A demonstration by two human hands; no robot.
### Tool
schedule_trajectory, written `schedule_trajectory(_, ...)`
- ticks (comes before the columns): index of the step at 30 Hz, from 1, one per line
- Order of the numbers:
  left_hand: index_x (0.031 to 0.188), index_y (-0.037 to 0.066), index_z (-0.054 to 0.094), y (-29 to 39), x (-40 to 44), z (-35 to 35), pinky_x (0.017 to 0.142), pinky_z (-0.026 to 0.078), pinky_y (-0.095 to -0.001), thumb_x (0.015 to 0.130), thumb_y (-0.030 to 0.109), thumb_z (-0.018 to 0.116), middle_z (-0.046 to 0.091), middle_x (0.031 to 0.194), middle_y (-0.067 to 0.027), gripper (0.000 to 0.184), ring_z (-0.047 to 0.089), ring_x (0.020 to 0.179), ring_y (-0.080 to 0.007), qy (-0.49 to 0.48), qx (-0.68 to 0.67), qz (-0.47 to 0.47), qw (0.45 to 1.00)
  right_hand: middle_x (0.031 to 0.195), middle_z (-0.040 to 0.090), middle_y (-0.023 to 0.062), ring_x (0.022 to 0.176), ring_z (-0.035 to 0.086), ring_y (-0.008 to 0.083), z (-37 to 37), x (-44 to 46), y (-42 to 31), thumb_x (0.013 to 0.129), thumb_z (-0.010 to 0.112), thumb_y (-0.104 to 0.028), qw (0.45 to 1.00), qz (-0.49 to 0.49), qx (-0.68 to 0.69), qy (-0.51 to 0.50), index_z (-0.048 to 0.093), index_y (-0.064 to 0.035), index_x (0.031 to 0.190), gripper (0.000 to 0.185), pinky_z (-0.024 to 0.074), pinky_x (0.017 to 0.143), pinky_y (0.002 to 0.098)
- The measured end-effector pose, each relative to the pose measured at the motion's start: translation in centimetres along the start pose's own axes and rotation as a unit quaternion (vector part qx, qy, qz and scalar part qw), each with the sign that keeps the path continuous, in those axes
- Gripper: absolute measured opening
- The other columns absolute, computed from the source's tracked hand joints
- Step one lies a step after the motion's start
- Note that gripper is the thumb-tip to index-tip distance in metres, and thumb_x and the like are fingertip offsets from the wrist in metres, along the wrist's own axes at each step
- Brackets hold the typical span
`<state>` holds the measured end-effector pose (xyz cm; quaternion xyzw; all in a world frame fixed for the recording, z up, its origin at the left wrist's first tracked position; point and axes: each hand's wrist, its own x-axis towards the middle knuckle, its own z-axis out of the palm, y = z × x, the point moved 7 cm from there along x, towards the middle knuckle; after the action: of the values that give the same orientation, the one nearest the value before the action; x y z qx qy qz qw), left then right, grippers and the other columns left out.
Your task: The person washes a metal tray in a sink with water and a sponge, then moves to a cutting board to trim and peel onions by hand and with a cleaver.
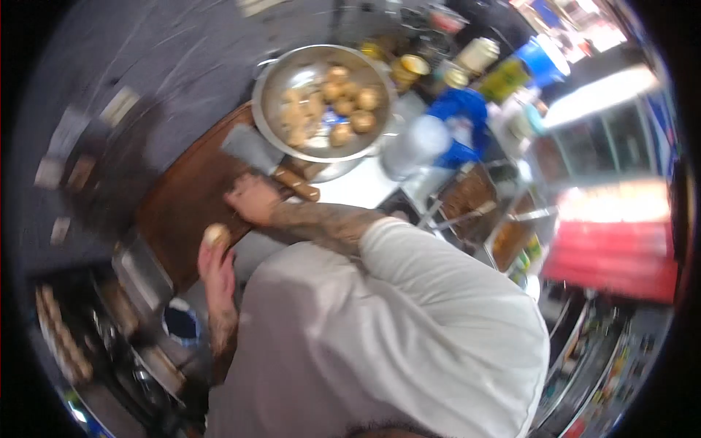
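Far left, we see a dark gray surface (190, 44) with a few flat pale pieces (120, 106) on it; we can't tell what they are. Near left, a long tray (62, 332) shows a row of tan lumps, blurred. Right of it sits a dark cup with a blue rim (180, 321), and a steel container (142, 271) stands just beside the near-left edge of the brown board (182, 197).

The left hand (214, 266) is clamped on a pale round item (217, 234), fingers around its near side, above the board's near-right part. Farther off and to the right, the right hand (255, 199) is low over the board, fingers pointing left; blur, so we can't tell whether they're apart or together, or whether they press on anything. Just beside it lies a broad knife (252, 146), gray blade to the far left, brown handle toward the near right.

Far of the knife, we have a steel bowl (272, 106) with many round brown items (363, 120) inside. Right of the bowl: a cloudy plastic tub (416, 148), a blue bag (467, 120), food containers (467, 198), and, far right, a blue cup (544, 62). Rightmost, we note something red (610, 252), too blurred to identify.
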<state>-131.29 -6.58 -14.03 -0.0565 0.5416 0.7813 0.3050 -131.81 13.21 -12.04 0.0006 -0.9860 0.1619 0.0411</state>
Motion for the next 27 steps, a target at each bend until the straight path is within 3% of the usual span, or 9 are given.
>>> schedule_trajectory(5,0.135,0.009,0.052,0.5,0.2,0.2,0.088,0.048,-0.0347,0.099,0.013,0.06,0.06,0.125,-0.0019,0.038,0.057,0.108,-0.0132,-0.042,0.038,-0.014,0.998,0.105,0.066,0.013,0.106,0.061,0.0386,1.0,-0.8,-1.1,0.092,0.053,-0.024,0.969,0.017,-0.152,0.193,0.072,-0.0124,0.105,0.026,0.0536,0.086,0.0465)
schedule_trajectory(7,0.135,0.009,0.052,0.9,0.6,0.1,0.088,0.048,-0.0349,0.099,0.014,0.061,0.06,0.125,-0.0017,0.038,0.057,0.109,-0.0132,-0.051,0.048,-0.018,0.997,0.101,0.066,0.0113,0.1,0.062,0.0345,3.8,0.6,-0.6,0.086,0.058,-0.023,0.999,0.009,-0.027,-0.025,0.075,-0.0112,0.091,0.021,0.0566,0.079,0.0449)
schedule_trajectory(12,0.134,0.009,0.053,1.6,1.8,0.5,0.09,0.048,-0.0351,0.099,0.019,0.063,0.06,0.126,-0.0025,0.038,0.056,0.112,-0.0136,-0.071,0.051,-0.017,0.996,0.093,0.068,0.0118,0.089,0.066,0.0307,1.8,-3.7,1.2,0.079,0.065,-0.024,0.996,-0.077,-0.035,-0.011,0.076,-0.0101,0.086,0.019,0.0567,0.067,0.0433)
schedule_trajectory(16,0.135,0.009,0.053,2.0,2.5,0.6,0.091,0.048,-0.0356,0.099,0.018,0.062,0.06,0.128,-0.0033,0.038,0.055,0.114,-0.0138,-0.078,0.042,-0.012,0.996,0.094,0.067,0.016,0.091,0.065,0.0315,-10.6,-11.9,6.4,0.075,0.07,-0.003,0.924,0.028,0.317,0.211,0.07,-0.0011,0.093,0.018,0.0551,0.076,0.0394)
schedule_trajectory(18,0.135,0.009,0.053,2.1,2.1,0.6,0.092,0.048,-0.036,0.1,0.018,0.061,0.06,0.129,-0.0038,0.037,0.056,0.114,-0.0137,-0.064,0.021,0.002,0.998,0.094,0.069,0.0097,0.083,0.066,0.019,-17.4,-18.9,11.6,0.073,0.067,0.009,0.852,0.15,0.338,0.37,0.071,-0.0012,0.095,0.025,0.0546,0.074,0.0303)
schedule_trajectory(22,0.136,0.009,0.053,0.8,1.3,0.1,0.092,0.048,-0.0356,0.1,0.017,0.06,0.061,0.127,-0.0035,0.037,0.058,0.112,-0.0134,-0.041,-0.002,-0.004,0.999,0.087,0.071,0.0088,0.081,0.068,0.0195,-31.4,-33.3,24.8,0.08,0.069,0.002,0.752,0.341,-0.042,0.563,0.073,-0.0053,0.092,0.015,0.0551,0.075,0.0315)
schedule_trajectory(24,0.135,0.009,0.053,0.3,1.4,0.3,0.091,0.048,-0.0354,0.1,0.017,0.06,0.061,0.127,-0.0033,0.037,0.058,0.111,-0.0135,-0.038,-0.003,-0.019,0.999,0.095,0.072,0.0154,0.088,0.07,0.0297,-32.0,-35.8,32.2,0.084,0.071,-0.01,0.753,0.401,-0.093,0.514,0.072,-0.0048,0.1,0.017,0.0548,0.08,0.0359)
schedule_trajectory(26,0.135,0.009,0.054,-0.2,1.2,1.0,0.091,0.048,-0.0352,0.1,0.017,0.061,0.061,0.126,-0.003,0.037,0.058,0.111,-0.0137,-0.031,-0.004,-0.035,0.999,0.105,0.071,0.0219,0.098,0.069,0.037,-25.7,-36.1,40.9,0.087,0.069,-0.018,0.855,0.491,-0.037,0.162,0.068,-0.004,0.113,0.03,0.0535,0.086,0.0395)
schedule_trajectory(27,0.135,0.009,0.054,0.3,1.3,1.6,0.091,0.048,-0.0351,0.099,0.016,0.061,0.062,0.125,-0.0028,0.037,0.058,0.111,-0.0137,-0.032,0.016,-0.028,0.999,0.11,0.07,0.0244,0.103,0.068,0.0393,-25.3,-36.5,41.6,0.087,0.068,-0.023,0.836,0.503,-0.088,0.201,0.064,-0.001,0.121,0.041,0.0526,0.089,0.041)
